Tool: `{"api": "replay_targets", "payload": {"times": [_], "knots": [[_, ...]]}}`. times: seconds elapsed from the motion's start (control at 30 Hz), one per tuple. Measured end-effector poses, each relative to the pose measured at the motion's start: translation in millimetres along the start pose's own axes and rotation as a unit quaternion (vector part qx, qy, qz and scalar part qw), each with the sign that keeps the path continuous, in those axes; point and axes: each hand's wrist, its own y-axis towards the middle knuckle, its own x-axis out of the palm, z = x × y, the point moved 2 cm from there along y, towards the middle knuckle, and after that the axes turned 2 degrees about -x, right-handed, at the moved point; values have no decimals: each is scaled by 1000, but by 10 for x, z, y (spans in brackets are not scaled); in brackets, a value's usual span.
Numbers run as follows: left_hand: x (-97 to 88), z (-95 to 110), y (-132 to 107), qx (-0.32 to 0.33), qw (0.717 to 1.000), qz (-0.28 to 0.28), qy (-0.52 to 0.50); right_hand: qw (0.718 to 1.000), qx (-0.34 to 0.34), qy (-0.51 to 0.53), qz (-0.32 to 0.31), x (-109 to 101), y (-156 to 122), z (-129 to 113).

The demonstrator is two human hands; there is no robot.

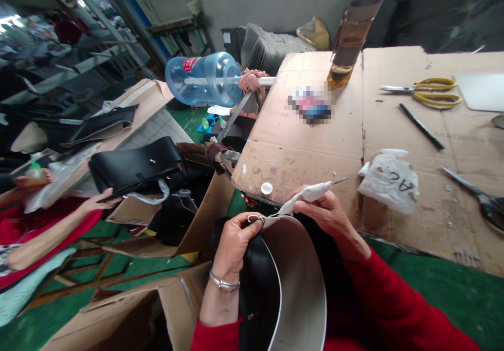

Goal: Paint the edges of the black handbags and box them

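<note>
My left hand point(233, 241) pinches the upper edge of a curved black leather-like piece point(256, 282) with a pale inner side. A small metal ring point(255, 218) shows at its fingertips. In my right hand point(326, 214) is a hand tool with a white-wrapped handle point(310, 192). A thin metal rod juts from the handle's upper end, and the lower end points at the edge beside my left fingers. I cannot tell whether that end touches the piece. The piece hangs down in front of my red sleeves, its lower part out of view.
A cardboard-covered table point(299, 156) holds a bottle point(350, 41), yellow-handled scissors point(433, 91), a black pen-like stick point(421, 126), a plastic bag point(389, 180), dark scissors point(488, 204) and a white cap point(266, 188). Open cartons point(181, 293) stand left. A co-worker's hand point(103, 199) holds a black bag point(134, 164).
</note>
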Motion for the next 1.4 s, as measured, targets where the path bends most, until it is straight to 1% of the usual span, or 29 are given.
{"api": "replay_targets", "payload": {"times": [0.13, 0.47, 0.63, 0.8, 0.97, 1.07, 1.13, 1.23, 1.3, 1.4], "knots": [[43, 37, -32, 5, 1000, -6, 10, 999, -12, -16, -29, 3, 20, -23], [126, 67, -56, 28, 999, 2, 41, 997, -13, -47, -60, -13, 21, 20], [150, 41, -76, 45, 997, -1, 61, 997, -17, -58, -55, -20, 32, 6], [173, 34, -118, 47, 997, -7, 69, 998, 6, -39, -41, -19, 30, 13], [200, 17, -158, 50, 997, 13, 56, 999, 20, -5, -36, -18, 18, 21], [189, -6, -169, 60, 996, 30, 61, 999, 24, 12, -22, -20, 8, 10], [167, -20, -180, 64, 995, 43, 59, 1000, 25, 18, -1, -23, -2, 8], [119, -33, -208, 68, 994, 67, 53, 998, 16, 23, 64, -43, -18, 29], [79, -41, -230, 72, 993, 78, 52, 994, -6, 15, 112, -61, -28, 52], [17, -58, -255, 78, 992, 84, 54, 986, -46, -9, 158, -74, -32, 77]]}}
